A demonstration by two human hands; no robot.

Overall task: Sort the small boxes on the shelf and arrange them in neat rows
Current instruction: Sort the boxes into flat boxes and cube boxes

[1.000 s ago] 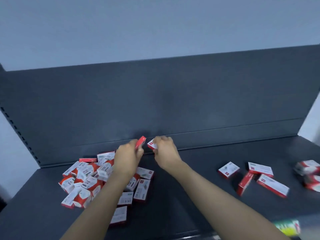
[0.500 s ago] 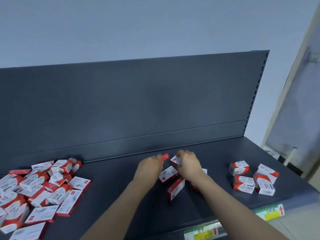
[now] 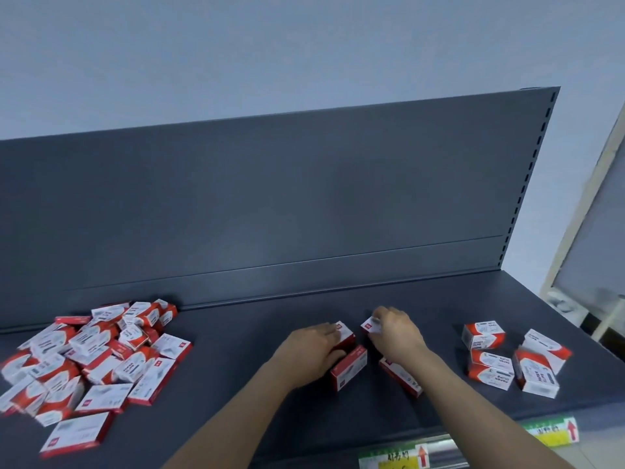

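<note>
shelf [image 3: 236, 394]: dark grey matte metal, flat. left hand [image 3: 313, 350]: curled over a box [image 3: 345, 335], fingers closed on it, at shelf centre. right hand [image 3: 395, 333]: pinching a second box [image 3: 370, 326], just beside the first. two more boxes [image 3: 350, 367] lie directly below the hands, long axes running toward the viewer; either hand reaches them. pile [image 3: 91, 357]: red-and-white card cartons, jumbled, far left. group [image 3: 507, 357]: similar, right, nearer the right hand.

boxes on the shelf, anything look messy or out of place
Yes. The heap of red-and-white boxes at the shelf's left end lies jumbled, boxes overlapping at all angles. The small group at the right is loosely stacked, not in rows.
</note>
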